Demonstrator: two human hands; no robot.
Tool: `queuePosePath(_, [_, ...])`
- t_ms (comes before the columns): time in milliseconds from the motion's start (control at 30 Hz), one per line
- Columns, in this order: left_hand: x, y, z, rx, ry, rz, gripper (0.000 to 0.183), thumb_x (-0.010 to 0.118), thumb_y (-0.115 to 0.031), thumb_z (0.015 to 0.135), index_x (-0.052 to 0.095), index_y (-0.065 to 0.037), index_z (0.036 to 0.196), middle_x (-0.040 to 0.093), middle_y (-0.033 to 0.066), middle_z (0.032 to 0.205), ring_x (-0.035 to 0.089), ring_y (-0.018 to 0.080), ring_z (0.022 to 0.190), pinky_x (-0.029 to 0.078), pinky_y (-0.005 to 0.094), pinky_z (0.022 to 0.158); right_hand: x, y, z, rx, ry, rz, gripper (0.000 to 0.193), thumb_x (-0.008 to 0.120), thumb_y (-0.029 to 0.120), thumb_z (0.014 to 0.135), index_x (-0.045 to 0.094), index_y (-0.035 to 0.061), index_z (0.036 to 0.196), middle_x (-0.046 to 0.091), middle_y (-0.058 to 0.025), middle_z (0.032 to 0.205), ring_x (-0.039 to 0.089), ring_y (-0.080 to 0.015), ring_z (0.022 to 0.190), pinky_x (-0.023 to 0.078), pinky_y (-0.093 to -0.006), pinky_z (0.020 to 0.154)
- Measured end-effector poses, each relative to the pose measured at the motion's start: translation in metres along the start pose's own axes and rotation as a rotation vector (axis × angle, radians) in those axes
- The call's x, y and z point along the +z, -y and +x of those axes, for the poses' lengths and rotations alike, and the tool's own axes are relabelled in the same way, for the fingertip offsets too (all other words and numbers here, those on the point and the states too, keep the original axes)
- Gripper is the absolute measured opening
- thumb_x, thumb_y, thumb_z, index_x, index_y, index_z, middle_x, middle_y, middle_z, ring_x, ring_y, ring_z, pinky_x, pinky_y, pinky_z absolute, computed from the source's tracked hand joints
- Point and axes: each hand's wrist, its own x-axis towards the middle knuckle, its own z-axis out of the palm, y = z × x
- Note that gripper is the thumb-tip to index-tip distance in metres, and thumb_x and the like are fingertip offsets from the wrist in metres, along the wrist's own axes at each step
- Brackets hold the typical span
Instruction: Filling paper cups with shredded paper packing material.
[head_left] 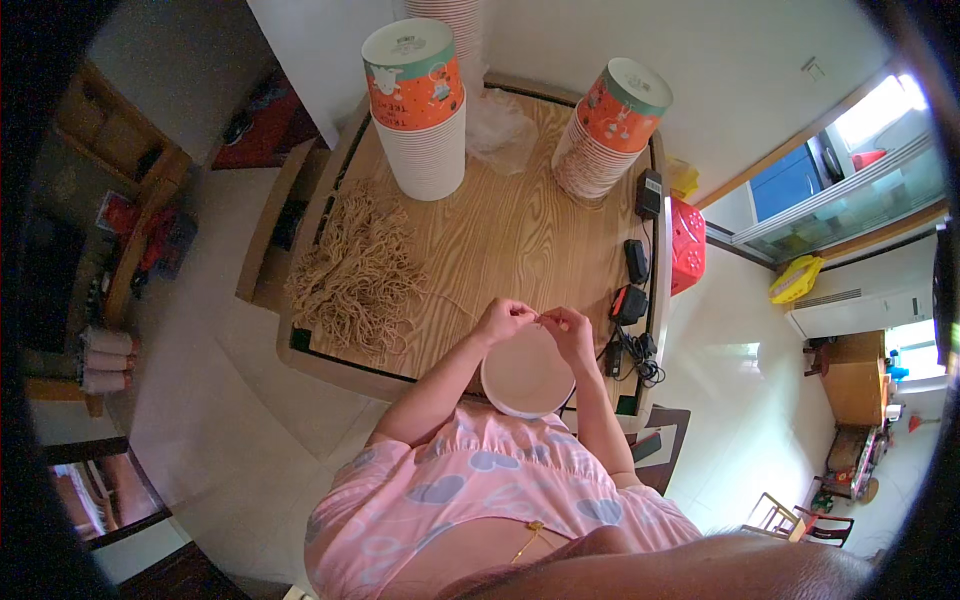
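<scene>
A white paper bucket (527, 375) sits against my body at the table's front edge, its round mouth facing up. Over its far rim, my left hand (508, 320) and my right hand (567, 330) meet with fingertips pinched together. A thin tan cord (452, 301) runs from a loose heap of cords (362, 270) to my left hand, which grips it. What lies between my right fingertips is too small to make out. The heap spreads over the left part of the wood-grain table (490, 235).
Upside-down stacks of paper buckets, a left stack (420, 150) and a right stack (600, 150), stand at the table's back. Between them lies a clear plastic bag (498, 130). Black adapters (637, 262) and coiled cables (645, 365) line the right edge. A red stool (687, 245) stands beyond.
</scene>
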Motion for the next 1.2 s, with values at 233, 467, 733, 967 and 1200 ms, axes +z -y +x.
queuePosePath(233, [-0.001, -0.001, 0.001, -0.036, 0.064, -0.074, 0.012, 0.064, -0.012, 0.074, 0.067, -0.003, 0.081, 0.064, 0.0047, 0.07, 0.057, 0.0082, 0.063, 0.045, 0.0221, 0.058, -0.001, 0.0, 0.0, 0.021, -0.017, -0.008, 0.007, 0.065, 0.01, 0.073, 0.065, 0.0045, 0.077, 0.058, -0.0011, 0.064, 0.048, -0.0068, 0.059, 0.037, -0.022, 0.054])
queuePosePath(467, [-0.001, -0.008, 0.0, -0.084, 0.084, -0.072, 0.012, 0.066, -0.013, 0.073, 0.067, -0.004, 0.081, 0.064, 0.0044, 0.071, 0.057, 0.0084, 0.064, 0.045, 0.0225, 0.06, 0.0, -0.006, 0.0, 0.012, -0.007, -0.013, 0.006, 0.063, 0.008, 0.074, 0.064, 0.0031, 0.077, 0.058, -0.0015, 0.065, 0.049, -0.0077, 0.063, 0.038, -0.0224, 0.057])
queuePosePath(733, [-0.001, -0.008, 0.0, -0.094, 0.078, -0.109, 0.012, 0.067, -0.013, 0.073, 0.067, -0.003, 0.081, 0.064, 0.0047, 0.072, 0.057, 0.0086, 0.065, 0.045, 0.0227, 0.06, -0.001, -0.005, 0.001, 0.089, 0.017, 0.103, 0.008, 0.064, 0.009, 0.074, 0.064, 0.0019, 0.077, 0.061, -0.0062, 0.069, 0.053, -0.0123, 0.065, 0.043, -0.0264, 0.062])
queuePosePath(967, [0.0, -0.011, 0.002, -0.12, 0.061, -0.037, 0.01, 0.064, -0.01, 0.074, 0.065, -0.002, 0.08, 0.063, 0.0034, 0.074, 0.057, 0.0097, 0.066, 0.046, 0.0238, 0.063, 0.003, -0.016, 0.0, 0.078, -0.099, 0.167, 0.011, 0.066, 0.008, 0.071, 0.063, 0.003, 0.081, 0.061, -0.0057, 0.075, 0.053, -0.0137, 0.067, 0.043, -0.0267, 0.062])
queuePosePath(1200, [0.0, 0.005, 0.005, -0.115, 0.058, -0.071, 0.009, 0.062, -0.009, 0.075, 0.065, -0.002, 0.08, 0.062, 0.0025, 0.073, 0.056, 0.0092, 0.066, 0.045, 0.0234, 0.063, 0.001, 0.018, -0.007, -0.057, -0.047, -0.098, 0.011, 0.067, 0.008, 0.069, 0.06, 0.003, 0.075, 0.056, -0.0063, 0.071, 0.052, -0.0137, 0.064, 0.043, -0.0251, 0.06])
